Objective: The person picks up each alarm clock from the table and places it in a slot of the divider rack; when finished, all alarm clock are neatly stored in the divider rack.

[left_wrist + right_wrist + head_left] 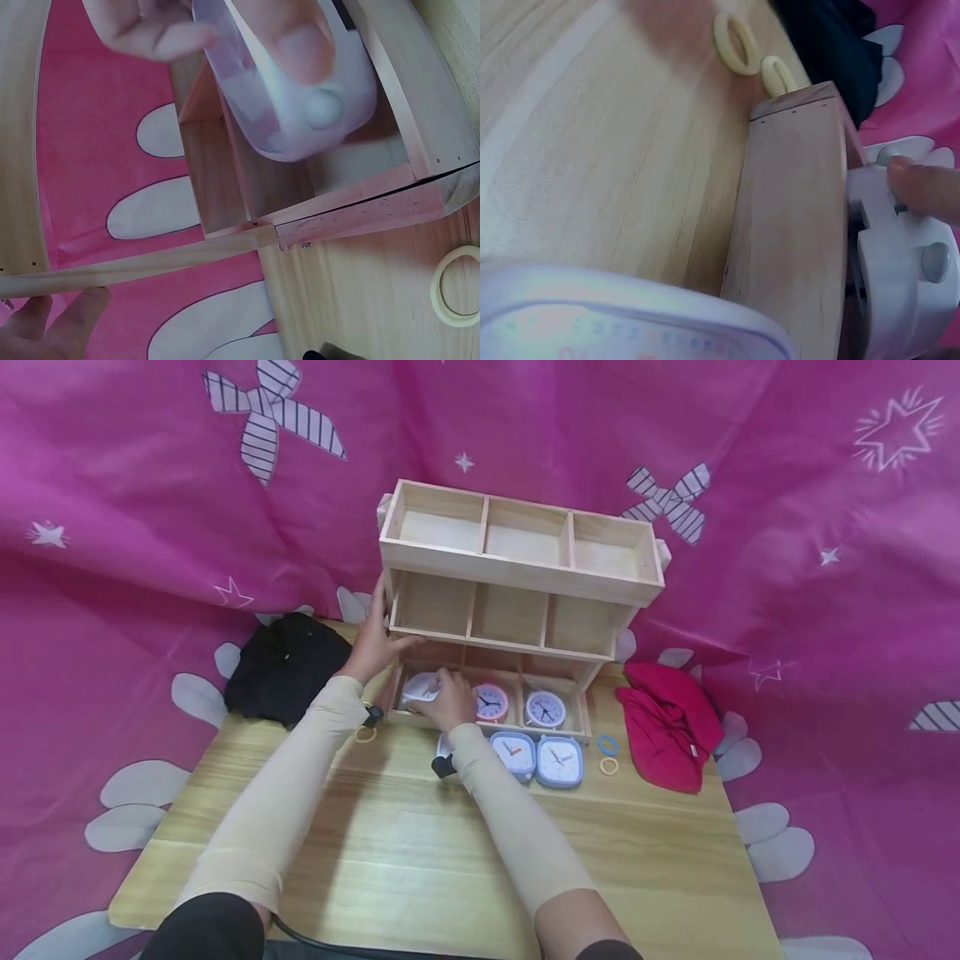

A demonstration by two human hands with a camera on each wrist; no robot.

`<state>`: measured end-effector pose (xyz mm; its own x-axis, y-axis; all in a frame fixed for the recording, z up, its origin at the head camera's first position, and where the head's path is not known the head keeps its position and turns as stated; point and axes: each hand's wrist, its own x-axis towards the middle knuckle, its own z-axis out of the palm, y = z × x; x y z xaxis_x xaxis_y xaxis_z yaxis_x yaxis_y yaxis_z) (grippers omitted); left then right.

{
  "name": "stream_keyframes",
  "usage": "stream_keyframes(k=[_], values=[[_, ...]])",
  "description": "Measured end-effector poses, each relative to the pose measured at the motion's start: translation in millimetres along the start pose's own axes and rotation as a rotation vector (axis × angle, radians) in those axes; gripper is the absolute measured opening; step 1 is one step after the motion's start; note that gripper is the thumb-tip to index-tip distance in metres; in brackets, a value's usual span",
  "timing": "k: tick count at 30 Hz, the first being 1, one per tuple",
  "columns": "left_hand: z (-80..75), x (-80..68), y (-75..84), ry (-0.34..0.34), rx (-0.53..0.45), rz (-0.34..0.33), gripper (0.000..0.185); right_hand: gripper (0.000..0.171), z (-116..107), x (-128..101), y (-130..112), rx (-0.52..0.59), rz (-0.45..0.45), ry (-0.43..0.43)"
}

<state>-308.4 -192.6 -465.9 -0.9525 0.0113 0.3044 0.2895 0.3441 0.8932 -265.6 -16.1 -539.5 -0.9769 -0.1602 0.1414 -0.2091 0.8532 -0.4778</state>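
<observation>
- A white alarm clock (420, 689) is gripped by the right hand (450, 697), back side turned outward; the fingers are curled round its casing, as the left wrist view shows (296, 82).
- The clock is located in the mouth of the bottom-left compartment of the wooden shelf unit (517, 568), partly inside and not yet seated on the compartment floor.
- The left hand (375, 639) is laid against the left side panel of the unit, fingers extended, steadying it; nothing is grasped.
- The step in hand is judged to be placement of the clock into that compartment.
- The next move is judged to call for the clock being set upright, pushed clear of the front lip, then released.
- A pink clock (491, 702) and a lavender clock (545, 709) occupy the adjoining bottom compartments.
- Two square clocks (536, 758) lie on the wooden table (405, 852) just in front of the unit.
- A blue ring (607, 745) and a yellow ring (609, 766) lie to the right; beyond them lies a red cloth (667, 727), and a black cloth (285, 668) lies at the left.
</observation>
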Motion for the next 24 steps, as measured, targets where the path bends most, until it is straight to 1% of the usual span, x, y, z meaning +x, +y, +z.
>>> stream_keyframes(k=[6, 9, 14, 18, 20, 24], values=[[6.1, -1.1, -0.9, -0.006, -0.014, 0.006, 0.134, 0.054, 8.0, 6.0, 3.5, -0.172, -0.034, -0.011], [7.9, -2.3, -1.3, -0.01, -0.015, 0.001, 0.134, 0.054, 12.5, 5.7, 7.0, -0.22, -0.046, -0.004], [9.0, -3.6, 0.7, -0.006, -0.005, 0.006, 0.134, 0.047, 19.5, 2.9, 11.1, -0.2, -0.057, 0.049], [7.3, -2.8, 3.1, 0.002, 0.0, 0.02, 0.135, 0.045, 24.9, 3.4, 13.3, -0.175, -0.07, 0.08], [5.4, -2.1, 2.6, 0.003, 0.004, 0.02, 0.135, 0.045, 27.0, 4.5, 14.3, -0.159, -0.079, 0.082], [-0.3, -0.6, 1.0, 0.004, 0.014, 0.012, 0.135, 0.04, 25.8, 4.3, 14.3, -0.12, -0.104, 0.062]])
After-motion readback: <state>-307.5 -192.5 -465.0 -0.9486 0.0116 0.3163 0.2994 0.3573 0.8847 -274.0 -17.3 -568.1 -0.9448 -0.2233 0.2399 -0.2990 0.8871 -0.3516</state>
